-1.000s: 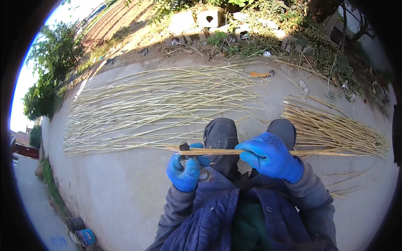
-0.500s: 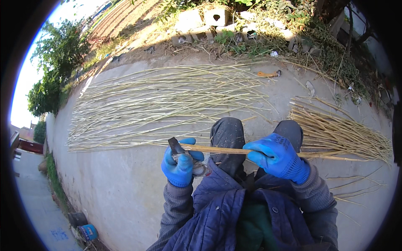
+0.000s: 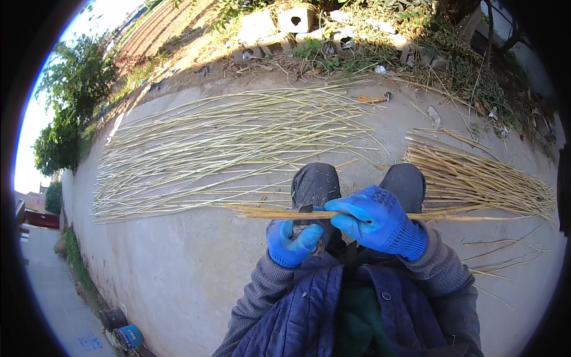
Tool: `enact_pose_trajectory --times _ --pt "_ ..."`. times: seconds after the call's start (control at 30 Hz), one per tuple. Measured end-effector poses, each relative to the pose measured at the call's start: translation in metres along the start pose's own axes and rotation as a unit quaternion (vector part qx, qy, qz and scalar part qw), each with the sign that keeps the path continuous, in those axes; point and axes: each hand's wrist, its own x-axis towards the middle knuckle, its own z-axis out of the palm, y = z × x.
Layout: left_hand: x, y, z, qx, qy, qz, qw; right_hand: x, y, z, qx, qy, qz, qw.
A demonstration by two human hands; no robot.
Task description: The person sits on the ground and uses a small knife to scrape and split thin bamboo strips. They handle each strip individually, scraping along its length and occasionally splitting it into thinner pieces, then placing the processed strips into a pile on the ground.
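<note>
A brown stalk is held level across my lap, its left part looking doubled or split. My right hand, in a blue work glove, is closed round it just right of my left hand. My left hand, gloved the same, sits just below the stalk, closed on a small dark-bladed tool. The tool's blade touches or overlaps the stalk; its pale, wrapped-looking handle is mostly hidden in the glove. To the right of my knees lies a bundle of brown stalks, and the held stalk's right end passes along its near edge.
Pale peeled-looking stalks are spread over the concrete ahead and left. An orange-handled tool lies at their far right end. Concrete blocks and weeds border the far side. A blue bucket stands at the lower left.
My left hand has moved right along the stalk with the tool, from the stalk's left end to beside my right hand. My right hand has shifted slightly left, still gripping the stalk.
</note>
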Motion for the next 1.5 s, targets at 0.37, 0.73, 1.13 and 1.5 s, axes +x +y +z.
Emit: enact_pose_trajectory --times 0.37,0.73,1.13,1.5 --pt "-0.001 0.016 0.014 -0.012 0.068 0.014 0.998 -0.003 -0.01 0.0 -0.099 0.056 -0.087 0.99" --pt "0.009 0.003 0.031 0.024 0.112 0.14 0.984 -0.002 -0.015 0.002 -0.134 0.045 -0.083 0.987" --pt "0.01 -0.004 0.014 -0.062 0.149 0.061 0.985 0.001 -0.007 0.001 -0.13 0.048 -0.057 0.989" --pt "0.004 0.0 0.015 -0.192 0.172 -0.025 0.966 0.001 -0.007 0.002 -0.07 0.073 -0.05 0.994"
